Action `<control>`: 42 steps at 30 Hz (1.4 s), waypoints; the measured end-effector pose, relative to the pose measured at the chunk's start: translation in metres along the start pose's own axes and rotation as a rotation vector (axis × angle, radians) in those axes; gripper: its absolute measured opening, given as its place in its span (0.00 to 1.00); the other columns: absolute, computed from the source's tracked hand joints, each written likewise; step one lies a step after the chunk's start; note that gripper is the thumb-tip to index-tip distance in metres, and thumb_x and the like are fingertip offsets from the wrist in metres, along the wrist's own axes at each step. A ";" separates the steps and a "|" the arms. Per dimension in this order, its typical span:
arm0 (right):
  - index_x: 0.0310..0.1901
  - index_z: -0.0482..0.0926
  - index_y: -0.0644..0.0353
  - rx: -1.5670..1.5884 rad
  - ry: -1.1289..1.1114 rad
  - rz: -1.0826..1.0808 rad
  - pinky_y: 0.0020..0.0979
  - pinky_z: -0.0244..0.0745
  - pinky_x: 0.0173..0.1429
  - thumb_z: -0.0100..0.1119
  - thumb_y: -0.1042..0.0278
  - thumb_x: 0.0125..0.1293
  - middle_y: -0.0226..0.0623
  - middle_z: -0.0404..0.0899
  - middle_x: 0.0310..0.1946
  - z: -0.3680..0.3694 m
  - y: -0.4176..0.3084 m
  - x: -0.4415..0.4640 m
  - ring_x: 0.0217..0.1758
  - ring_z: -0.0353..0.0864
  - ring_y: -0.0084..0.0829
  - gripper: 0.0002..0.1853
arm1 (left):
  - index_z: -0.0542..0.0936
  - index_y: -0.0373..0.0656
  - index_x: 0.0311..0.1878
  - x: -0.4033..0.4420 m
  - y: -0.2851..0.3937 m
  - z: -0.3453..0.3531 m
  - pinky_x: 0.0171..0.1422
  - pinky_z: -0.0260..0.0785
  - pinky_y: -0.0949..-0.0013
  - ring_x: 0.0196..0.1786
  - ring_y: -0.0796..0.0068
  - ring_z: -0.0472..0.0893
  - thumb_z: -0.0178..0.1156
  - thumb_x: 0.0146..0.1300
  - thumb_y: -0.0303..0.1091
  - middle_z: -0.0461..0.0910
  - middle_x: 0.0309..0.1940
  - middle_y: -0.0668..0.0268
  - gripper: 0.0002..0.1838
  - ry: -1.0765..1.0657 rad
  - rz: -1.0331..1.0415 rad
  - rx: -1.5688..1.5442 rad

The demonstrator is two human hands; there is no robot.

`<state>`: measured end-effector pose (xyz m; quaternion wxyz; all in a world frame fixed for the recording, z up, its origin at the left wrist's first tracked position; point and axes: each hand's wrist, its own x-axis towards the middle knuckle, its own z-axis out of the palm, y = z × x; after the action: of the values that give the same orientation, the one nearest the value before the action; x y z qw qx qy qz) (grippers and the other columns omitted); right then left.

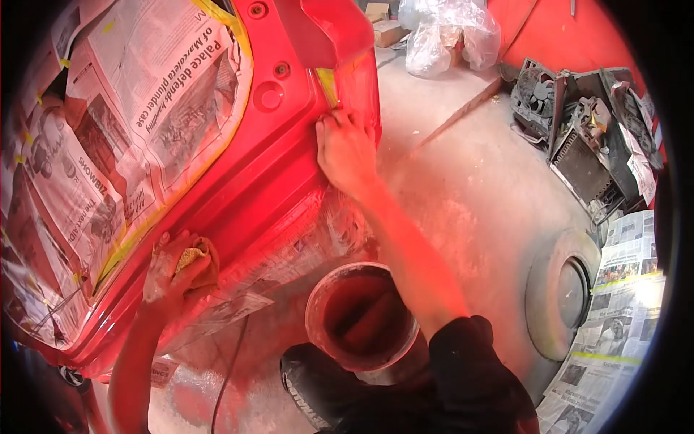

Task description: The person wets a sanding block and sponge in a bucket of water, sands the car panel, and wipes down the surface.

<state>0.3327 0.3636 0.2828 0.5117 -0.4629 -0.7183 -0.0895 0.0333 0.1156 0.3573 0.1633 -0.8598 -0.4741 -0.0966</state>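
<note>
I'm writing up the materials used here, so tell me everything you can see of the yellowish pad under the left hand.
The yellowish pad is small, tan to mustard, with a rough, grainy-looking face; sponge or folded cloth, I cannot tell which. The left hand holds it against the lower part of the red panel, fingers crossing it and hiding part of its outline. Its outer side looks browner. Its underside is hidden.

From the person's head, I look forward and steeply down through one round-edged view, near the glossy red, ridged panel (273,168).
</note>
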 end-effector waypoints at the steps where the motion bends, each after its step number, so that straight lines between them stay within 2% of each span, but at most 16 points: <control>1: 0.53 0.84 0.58 0.000 -0.029 0.023 0.51 0.72 0.63 0.56 0.62 0.75 0.36 0.80 0.57 -0.002 0.000 0.003 0.62 0.77 0.42 0.13 | 0.81 0.54 0.59 0.000 -0.001 0.000 0.81 0.57 0.36 0.73 0.46 0.73 0.82 0.46 0.38 0.74 0.69 0.54 0.33 0.004 0.009 -0.001; 2: 0.52 0.84 0.58 -0.009 0.069 0.000 0.50 0.73 0.62 0.55 0.62 0.76 0.36 0.81 0.56 -0.003 0.000 -0.003 0.62 0.77 0.43 0.13 | 0.81 0.53 0.59 0.000 -0.002 0.001 0.80 0.57 0.36 0.73 0.46 0.73 0.82 0.46 0.38 0.74 0.69 0.54 0.33 0.007 0.019 -0.001; 8: 0.53 0.84 0.59 0.070 -0.037 0.018 0.50 0.74 0.62 0.54 0.63 0.77 0.37 0.81 0.58 -0.006 0.007 0.009 0.63 0.77 0.45 0.13 | 0.82 0.53 0.58 0.001 -0.001 0.001 0.80 0.59 0.35 0.72 0.46 0.75 0.83 0.45 0.38 0.75 0.67 0.54 0.34 0.019 0.007 -0.006; 11: 0.47 0.84 0.60 0.094 0.116 -0.031 0.53 0.72 0.60 0.54 0.62 0.76 0.38 0.82 0.54 -0.006 0.010 -0.005 0.60 0.77 0.46 0.12 | 0.82 0.52 0.57 0.000 -0.002 0.001 0.80 0.59 0.35 0.72 0.46 0.75 0.83 0.45 0.40 0.76 0.67 0.54 0.33 0.041 0.017 -0.018; 14: 0.49 0.84 0.60 0.183 0.023 -0.010 0.52 0.73 0.60 0.54 0.62 0.76 0.38 0.83 0.54 0.003 0.014 0.007 0.61 0.77 0.45 0.13 | 0.82 0.52 0.57 0.001 0.000 0.001 0.80 0.59 0.36 0.72 0.47 0.75 0.84 0.45 0.41 0.76 0.67 0.54 0.33 0.031 -0.010 -0.011; 17: 0.51 0.84 0.60 0.179 0.104 -0.055 0.50 0.74 0.59 0.54 0.63 0.76 0.38 0.83 0.55 0.001 0.017 -0.001 0.61 0.78 0.45 0.13 | 0.82 0.52 0.57 0.000 -0.001 0.003 0.79 0.60 0.36 0.72 0.47 0.75 0.84 0.45 0.42 0.76 0.67 0.54 0.33 0.055 0.011 -0.001; 20: 0.52 0.84 0.59 0.112 -0.086 0.106 0.48 0.75 0.59 0.55 0.64 0.76 0.38 0.83 0.56 -0.017 0.033 -0.014 0.60 0.79 0.45 0.12 | 0.82 0.53 0.57 0.000 -0.001 0.002 0.79 0.60 0.36 0.73 0.47 0.74 0.84 0.45 0.42 0.77 0.67 0.54 0.33 0.062 0.014 -0.008; 23: 0.51 0.84 0.60 0.187 0.071 0.063 0.46 0.75 0.59 0.57 0.65 0.75 0.38 0.83 0.55 -0.031 0.038 -0.017 0.59 0.79 0.45 0.11 | 0.82 0.52 0.56 0.000 -0.001 0.002 0.79 0.60 0.35 0.73 0.47 0.74 0.83 0.45 0.42 0.76 0.67 0.54 0.33 0.057 0.016 -0.011; 26: 0.52 0.83 0.60 0.208 -0.033 -0.128 0.47 0.75 0.60 0.58 0.66 0.73 0.37 0.83 0.55 -0.029 0.025 -0.007 0.59 0.79 0.45 0.12 | 0.82 0.52 0.56 0.000 -0.002 0.004 0.79 0.60 0.35 0.73 0.47 0.74 0.83 0.45 0.42 0.76 0.68 0.54 0.32 0.059 0.014 -0.007; 29: 0.52 0.83 0.60 0.250 0.000 -0.274 0.47 0.75 0.60 0.60 0.65 0.72 0.36 0.82 0.56 -0.014 0.021 -0.012 0.58 0.79 0.45 0.12 | 0.82 0.52 0.56 -0.006 -0.009 0.007 0.79 0.60 0.34 0.73 0.47 0.75 0.83 0.44 0.41 0.75 0.68 0.54 0.32 0.037 0.034 0.018; 32: 0.52 0.83 0.58 0.190 -0.007 -0.158 0.48 0.75 0.60 0.60 0.64 0.72 0.35 0.82 0.56 -0.005 0.029 -0.001 0.58 0.79 0.45 0.12 | 0.82 0.53 0.56 -0.004 -0.005 0.005 0.79 0.60 0.34 0.73 0.48 0.74 0.83 0.44 0.41 0.75 0.68 0.55 0.32 0.028 -0.004 -0.020; 35: 0.51 0.84 0.58 0.170 0.086 -0.097 0.47 0.75 0.60 0.61 0.63 0.72 0.35 0.82 0.55 0.001 0.017 -0.005 0.58 0.79 0.45 0.11 | 0.79 0.51 0.60 -0.005 -0.007 0.003 0.79 0.58 0.33 0.72 0.41 0.74 0.82 0.43 0.35 0.75 0.66 0.50 0.36 0.027 0.037 -0.049; 38: 0.50 0.84 0.59 0.128 0.072 -0.240 0.47 0.75 0.60 0.60 0.64 0.73 0.35 0.82 0.55 -0.006 0.013 -0.025 0.58 0.79 0.45 0.11 | 0.79 0.50 0.59 -0.005 -0.009 0.005 0.79 0.58 0.33 0.72 0.41 0.74 0.82 0.44 0.36 0.74 0.68 0.50 0.36 0.034 0.057 -0.020; 41: 0.50 0.84 0.60 0.217 -0.045 -0.016 0.48 0.74 0.60 0.59 0.64 0.73 0.36 0.82 0.55 -0.007 0.028 0.003 0.58 0.79 0.44 0.11 | 0.79 0.50 0.59 -0.003 -0.005 0.002 0.79 0.58 0.33 0.72 0.41 0.74 0.82 0.45 0.36 0.73 0.68 0.50 0.35 0.002 0.020 -0.040; 42: 0.50 0.84 0.60 0.163 -0.004 -0.070 0.48 0.73 0.62 0.59 0.64 0.73 0.37 0.83 0.55 -0.002 0.027 0.003 0.59 0.79 0.43 0.11 | 0.79 0.50 0.59 -0.002 -0.005 0.001 0.79 0.58 0.33 0.72 0.41 0.74 0.82 0.45 0.36 0.73 0.68 0.50 0.35 -0.001 0.023 -0.039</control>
<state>0.3542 0.3788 0.2775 0.5428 -0.3945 -0.7399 -0.0476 0.0281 0.1162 0.3568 0.1475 -0.8681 -0.4625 -0.1033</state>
